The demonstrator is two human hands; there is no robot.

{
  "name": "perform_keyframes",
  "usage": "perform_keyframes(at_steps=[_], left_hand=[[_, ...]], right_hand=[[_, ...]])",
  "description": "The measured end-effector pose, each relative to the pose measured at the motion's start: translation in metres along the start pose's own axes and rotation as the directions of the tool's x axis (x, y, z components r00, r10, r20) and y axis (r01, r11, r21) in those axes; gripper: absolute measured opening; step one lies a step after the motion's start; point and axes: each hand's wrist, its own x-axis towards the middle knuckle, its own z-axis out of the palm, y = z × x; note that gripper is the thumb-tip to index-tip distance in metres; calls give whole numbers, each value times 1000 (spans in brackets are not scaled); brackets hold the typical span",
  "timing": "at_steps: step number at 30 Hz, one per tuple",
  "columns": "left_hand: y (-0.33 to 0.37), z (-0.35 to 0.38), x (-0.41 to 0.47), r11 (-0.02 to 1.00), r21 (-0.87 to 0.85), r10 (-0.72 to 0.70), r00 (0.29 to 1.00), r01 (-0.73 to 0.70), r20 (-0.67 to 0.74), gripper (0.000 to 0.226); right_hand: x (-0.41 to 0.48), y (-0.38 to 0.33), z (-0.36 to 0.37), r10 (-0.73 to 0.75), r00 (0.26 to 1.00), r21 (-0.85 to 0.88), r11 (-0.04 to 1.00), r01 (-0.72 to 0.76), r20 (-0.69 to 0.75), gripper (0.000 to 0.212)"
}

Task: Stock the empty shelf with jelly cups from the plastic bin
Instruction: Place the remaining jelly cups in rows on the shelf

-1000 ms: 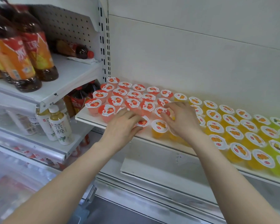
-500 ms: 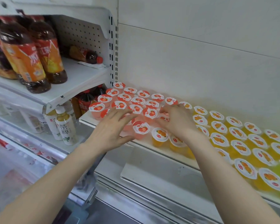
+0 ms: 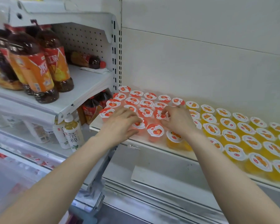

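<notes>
A white shelf (image 3: 153,147) carries rows of jelly cups: red strawberry cups (image 3: 146,103) on the left, orange cups (image 3: 229,136) in the middle, greenish ones at the far right edge. My left hand (image 3: 120,125) reaches over the front rows and grips a red jelly cup (image 3: 140,124) between fingers and thumb. Just to its right, my right hand (image 3: 179,122) has its fingers curled onto another red jelly cup (image 3: 159,115), pinching it at the lid. A further red cup (image 3: 155,131) stands between the two hands at the shelf front. The plastic bin is out of view.
Large brown tea bottles (image 3: 39,73) stand on the upper left shelf, one lying down at the back (image 3: 87,61). Small pale tea bottles (image 3: 73,135) sit on a lower left shelf. A slotted white upright (image 3: 115,62) divides the bays. Lower shelf ledges (image 3: 160,178) jut out beneath.
Both hands have moved left and deeper among the red cups. My right hand left the orange cups for a red one; my left hand closed round a front red cup.
</notes>
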Motion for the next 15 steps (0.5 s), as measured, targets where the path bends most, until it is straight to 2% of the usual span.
perform_keyframes(at_steps=[7,11,15], left_hand=[[-2,-4,-4,999,-39,4,1000,-4,20,34],[-9,-9,-11,998,-22,-58,998,58,17,53],[-24,-13,-21,993,-37,-115,993,115,-17,64]], right_hand=[[3,-9,-1,49,999,-9,999,-49,8,31],[2,-11,-3,61,998,-19,998,-60,19,27],[0,-14,-6,63,998,-42,997,-62,29,35]])
